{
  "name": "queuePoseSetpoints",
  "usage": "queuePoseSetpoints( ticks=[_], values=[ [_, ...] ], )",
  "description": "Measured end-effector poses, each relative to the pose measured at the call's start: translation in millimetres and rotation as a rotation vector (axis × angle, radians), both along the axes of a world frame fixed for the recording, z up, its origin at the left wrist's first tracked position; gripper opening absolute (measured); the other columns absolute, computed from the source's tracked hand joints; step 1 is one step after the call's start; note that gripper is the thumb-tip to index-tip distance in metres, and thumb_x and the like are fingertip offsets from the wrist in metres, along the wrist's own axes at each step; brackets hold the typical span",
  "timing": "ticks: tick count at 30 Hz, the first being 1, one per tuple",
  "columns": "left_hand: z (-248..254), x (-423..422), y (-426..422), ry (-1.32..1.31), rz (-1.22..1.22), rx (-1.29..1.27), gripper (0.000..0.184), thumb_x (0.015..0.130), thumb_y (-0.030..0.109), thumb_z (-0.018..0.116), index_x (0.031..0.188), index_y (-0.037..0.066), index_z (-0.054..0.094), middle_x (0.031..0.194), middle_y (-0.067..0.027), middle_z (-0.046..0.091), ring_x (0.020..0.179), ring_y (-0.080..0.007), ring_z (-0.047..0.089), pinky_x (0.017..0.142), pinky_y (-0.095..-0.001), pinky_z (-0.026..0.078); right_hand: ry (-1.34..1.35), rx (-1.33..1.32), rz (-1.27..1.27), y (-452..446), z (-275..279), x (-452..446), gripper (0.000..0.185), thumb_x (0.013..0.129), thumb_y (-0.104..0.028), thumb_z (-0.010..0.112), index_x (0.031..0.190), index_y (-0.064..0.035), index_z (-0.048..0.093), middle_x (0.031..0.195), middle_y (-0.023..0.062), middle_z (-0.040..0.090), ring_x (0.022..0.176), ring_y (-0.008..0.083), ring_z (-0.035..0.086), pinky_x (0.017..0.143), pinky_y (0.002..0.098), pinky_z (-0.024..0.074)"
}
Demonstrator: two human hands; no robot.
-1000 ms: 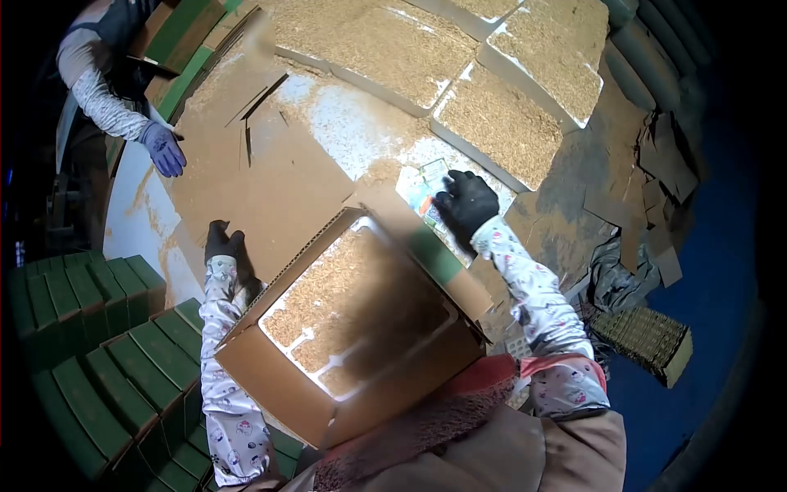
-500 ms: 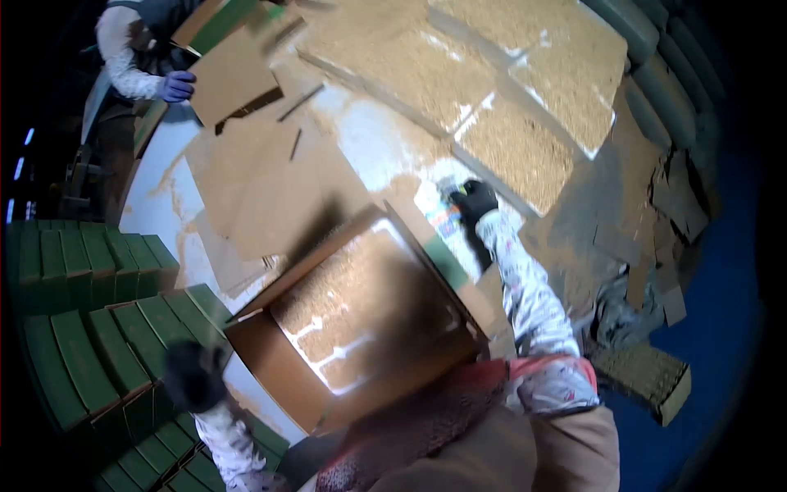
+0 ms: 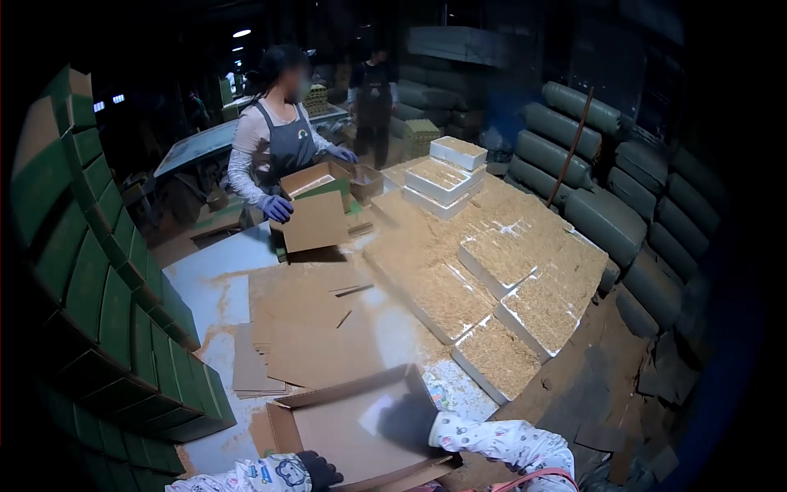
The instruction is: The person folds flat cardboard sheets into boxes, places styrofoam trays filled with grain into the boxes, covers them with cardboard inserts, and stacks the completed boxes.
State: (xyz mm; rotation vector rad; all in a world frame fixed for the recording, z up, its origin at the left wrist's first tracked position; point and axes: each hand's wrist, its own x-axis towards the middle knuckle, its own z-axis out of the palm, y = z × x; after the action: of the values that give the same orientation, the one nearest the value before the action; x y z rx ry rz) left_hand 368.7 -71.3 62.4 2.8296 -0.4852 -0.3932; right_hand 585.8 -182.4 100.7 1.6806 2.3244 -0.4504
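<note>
A cardboard box (image 3: 324,414) with its top open lies at the bottom of the view, and plain brown cardboard shows inside it. At its near-left corner is my left hand (image 3: 320,470) in a dark glove, its fingers curled at the box's edge. My right hand (image 3: 406,422), also dark-gloved, is over the right part of the box and smeared by motion. Beside its fingers, inside the box, is a small white sheet (image 3: 375,416); whether the hand grips it is unclear. Printed packets or leaflets (image 3: 459,389) lie on the table just beyond the box's right side.
Flat cardboard sheets (image 3: 307,328) lie ahead. Sawdust-topped white trays (image 3: 496,357) cover the table's right side. Stacked green boxes (image 3: 123,328) rise at left. Across the table a co-worker (image 3: 283,148) handles a box (image 3: 316,221). Filled sacks (image 3: 607,221) are piled at right.
The view has tilted up. My right hand has moved from the printed packets to over the box, and my left hand to its edge. Bare cardboard now shows where sawdust showed inside.
</note>
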Motion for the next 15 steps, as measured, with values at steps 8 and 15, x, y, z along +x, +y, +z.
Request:
queuePoseSetpoints(
  ticks=[8,15],
  values=[
    [18.3,-38.4,29.8,-0.232,0.300,-0.153,0.067,0.056,0.063,0.059,0.109,0.022,0.052,0.112,-0.0021,0.050,0.109,-0.0259,0.042,0.091,-0.0588,0.014,0.651,0.036,-0.076,-31.8,-5.8,76.2,0.089,0.059,-0.029,0.070,0.131,-0.0156,0.019,0.131,0.0172,0.027,0.114,0.0345,0.035,0.093,0.0460,0.0298],
    [-29.4,-29.7,-45.6,-0.136,1.253,0.136,0.092,0.061,0.057,0.059,0.127,0.002,0.026,0.130,-0.0192,0.027,0.121,-0.0276,0.025,0.098,-0.0517,0.013,0.582,0.488,-0.810,-28.3,-86.3,25.7,0.089,0.062,-0.031,0.071,0.128,-0.0016,0.020,0.124,0.0224,0.034,0.118,0.0303,0.031,0.091,0.0391,0.0332]
  ],
)
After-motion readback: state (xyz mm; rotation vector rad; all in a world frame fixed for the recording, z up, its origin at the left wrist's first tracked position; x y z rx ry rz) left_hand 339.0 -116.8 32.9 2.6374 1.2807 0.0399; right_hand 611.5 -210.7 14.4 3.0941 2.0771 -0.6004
